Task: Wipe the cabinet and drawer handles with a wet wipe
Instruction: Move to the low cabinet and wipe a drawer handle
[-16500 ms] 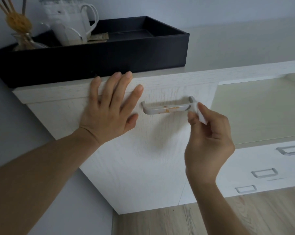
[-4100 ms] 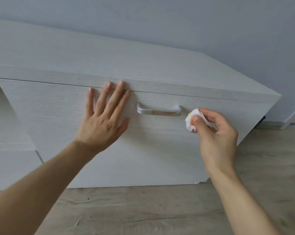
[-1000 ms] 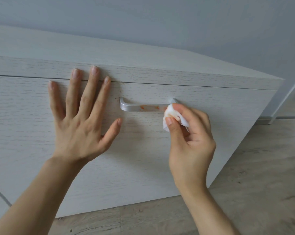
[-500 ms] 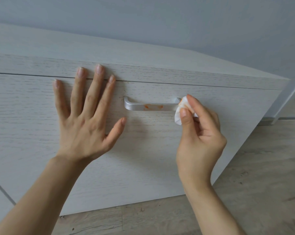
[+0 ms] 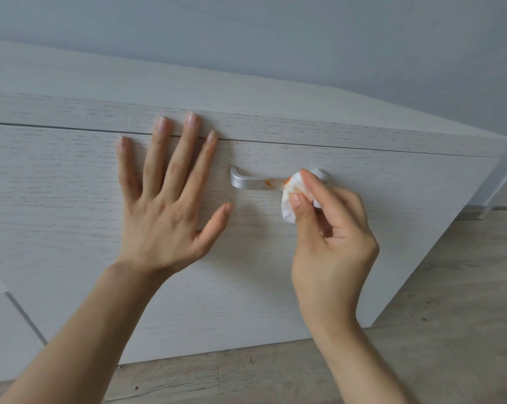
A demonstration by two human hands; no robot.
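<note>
A silver bar handle (image 5: 250, 182) sits on the white wood-grain cabinet front (image 5: 246, 272), with an orange smear near its middle. My right hand (image 5: 329, 237) pinches a crumpled white wet wipe (image 5: 290, 204), orange-stained at its top, against the right part of the handle. The wipe and my fingers hide most of the handle's right end. My left hand (image 5: 164, 205) lies flat on the cabinet front to the left of the handle, fingers spread, fingertips reaching the seam under the top panel.
The cabinet's top panel (image 5: 246, 91) runs back to a grey wall (image 5: 275, 33). A wooden floor (image 5: 450, 316) lies below and to the right. Another cabinet section (image 5: 1, 330) adjoins at the lower left. White trim (image 5: 505, 182) stands at the right edge.
My right hand has slid the wipe left from the handle's right end onto the bar. The wipe shows more orange and less smear remains on the handle. My left hand stays flat.
</note>
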